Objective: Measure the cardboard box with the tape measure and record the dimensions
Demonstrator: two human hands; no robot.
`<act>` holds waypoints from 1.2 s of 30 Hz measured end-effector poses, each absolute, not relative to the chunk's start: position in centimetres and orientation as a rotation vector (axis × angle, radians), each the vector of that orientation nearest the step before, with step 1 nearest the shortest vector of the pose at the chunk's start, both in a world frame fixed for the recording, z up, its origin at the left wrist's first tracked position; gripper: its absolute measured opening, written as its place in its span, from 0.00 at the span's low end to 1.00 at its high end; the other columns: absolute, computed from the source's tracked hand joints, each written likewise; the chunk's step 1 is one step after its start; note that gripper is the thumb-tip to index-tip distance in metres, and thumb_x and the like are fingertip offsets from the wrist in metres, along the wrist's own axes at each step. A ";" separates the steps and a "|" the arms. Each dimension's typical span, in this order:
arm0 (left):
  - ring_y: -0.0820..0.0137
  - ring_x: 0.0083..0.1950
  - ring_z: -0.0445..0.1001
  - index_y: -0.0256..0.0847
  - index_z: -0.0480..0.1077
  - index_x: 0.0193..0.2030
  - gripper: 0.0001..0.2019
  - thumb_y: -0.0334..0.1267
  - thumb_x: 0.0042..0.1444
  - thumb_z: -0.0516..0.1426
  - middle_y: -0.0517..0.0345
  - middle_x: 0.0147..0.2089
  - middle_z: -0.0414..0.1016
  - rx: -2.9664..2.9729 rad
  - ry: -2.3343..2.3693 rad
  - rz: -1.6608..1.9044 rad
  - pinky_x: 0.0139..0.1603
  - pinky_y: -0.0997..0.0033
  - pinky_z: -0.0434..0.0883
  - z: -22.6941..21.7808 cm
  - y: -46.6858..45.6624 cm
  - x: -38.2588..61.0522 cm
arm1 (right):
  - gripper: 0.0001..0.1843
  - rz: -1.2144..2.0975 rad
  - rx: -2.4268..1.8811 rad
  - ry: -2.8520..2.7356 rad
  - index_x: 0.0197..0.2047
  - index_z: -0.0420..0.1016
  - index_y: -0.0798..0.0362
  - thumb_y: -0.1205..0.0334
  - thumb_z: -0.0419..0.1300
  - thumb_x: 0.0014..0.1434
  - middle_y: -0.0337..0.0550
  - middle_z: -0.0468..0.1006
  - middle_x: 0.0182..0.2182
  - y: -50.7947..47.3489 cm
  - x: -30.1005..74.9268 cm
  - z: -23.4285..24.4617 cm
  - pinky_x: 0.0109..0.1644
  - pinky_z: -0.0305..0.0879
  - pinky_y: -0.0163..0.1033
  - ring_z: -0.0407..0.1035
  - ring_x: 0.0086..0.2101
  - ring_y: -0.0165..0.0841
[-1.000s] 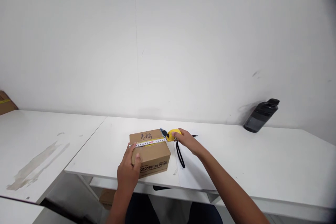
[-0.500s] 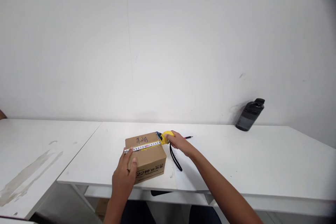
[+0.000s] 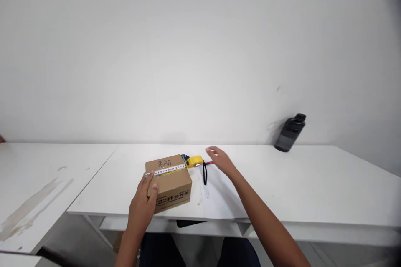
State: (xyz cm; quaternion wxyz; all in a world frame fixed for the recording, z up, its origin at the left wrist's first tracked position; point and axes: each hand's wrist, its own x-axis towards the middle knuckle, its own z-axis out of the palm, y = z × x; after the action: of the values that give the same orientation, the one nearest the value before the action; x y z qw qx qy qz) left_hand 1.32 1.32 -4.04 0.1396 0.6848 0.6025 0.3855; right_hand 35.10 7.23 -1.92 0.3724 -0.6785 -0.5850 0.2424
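A small cardboard box (image 3: 171, 185) with handwriting on top and print on its front sits near the front edge of the white table (image 3: 282, 183). A tape (image 3: 167, 171) lies stretched across the box top, running to a yellow tape measure case (image 3: 194, 161) at the box's right end, with a black strap hanging from it. My left hand (image 3: 143, 204) grips the box's left front corner and pins the tape end there. My right hand (image 3: 219, 159) hovers just right of the case, fingers spread, holding nothing. A red pen (image 3: 209, 162) shows partly beside it.
A dark bottle (image 3: 290, 132) stands tilted against the wall at the back right. A sheet of paper (image 3: 216, 194) lies on the table under my right forearm. A second white table (image 3: 40, 175) with smeared marks adjoins on the left.
My right hand has let go of the yellow case and lifted off to the right. The case now rests at the box's end. My left hand stays on the box.
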 end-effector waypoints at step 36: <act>0.57 0.65 0.66 0.52 0.63 0.64 0.22 0.49 0.66 0.46 0.57 0.66 0.66 1.882 1.966 1.094 0.62 0.52 0.66 -2.2 3.6 5.2 | 0.15 0.873 -1.385 -1.399 0.29 0.72 0.50 0.53 0.51 0.62 0.38 0.74 0.24 0.3 33.1 -11.7 0.37 0.63 0.38 0.67 0.29 0.33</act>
State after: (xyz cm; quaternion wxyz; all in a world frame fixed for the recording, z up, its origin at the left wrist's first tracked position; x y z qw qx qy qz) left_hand 5.24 3.62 -2.20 0.1039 0.6380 0.6667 0.3710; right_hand 33.07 0.26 -11.70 0.4742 -0.5664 -0.5719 0.3568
